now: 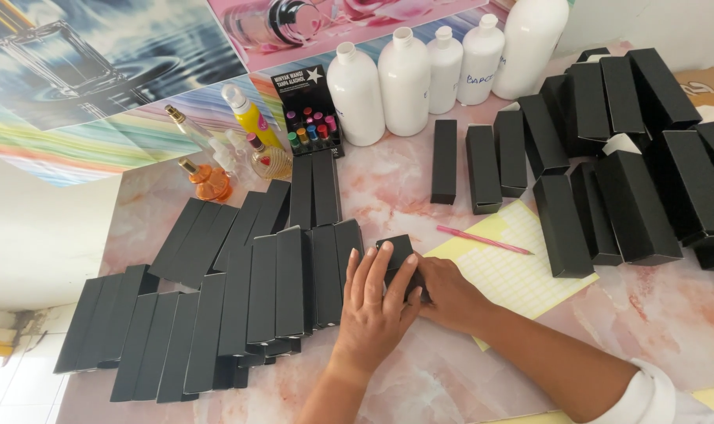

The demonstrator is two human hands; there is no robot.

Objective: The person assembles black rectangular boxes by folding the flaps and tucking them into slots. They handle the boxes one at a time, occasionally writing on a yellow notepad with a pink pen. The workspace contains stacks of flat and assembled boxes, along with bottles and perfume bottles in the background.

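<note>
Across the pink marbled desk [420, 377] things lie sorted by kind, which keeps each within reach: at the left a broad fan of flat black box sleeves [239, 298] overlaps like shingles, so one can be slid off at a time, and at the right the made-up black boxes [631, 204] stand or lean in a crowd, well apart from the flat ones. White bottles [404, 78] stand upright along the back edge, near a few small perfume bottles [215, 169]. Just right of the hands, a yellow sheet [514, 275] lies flat with a pink pen [482, 239] across it. Between the two stacks, the left hand [372, 310] and right hand [451, 294] both close their grip on one small black box [394, 251], pressing it against the desk, likely to steady it.
</note>
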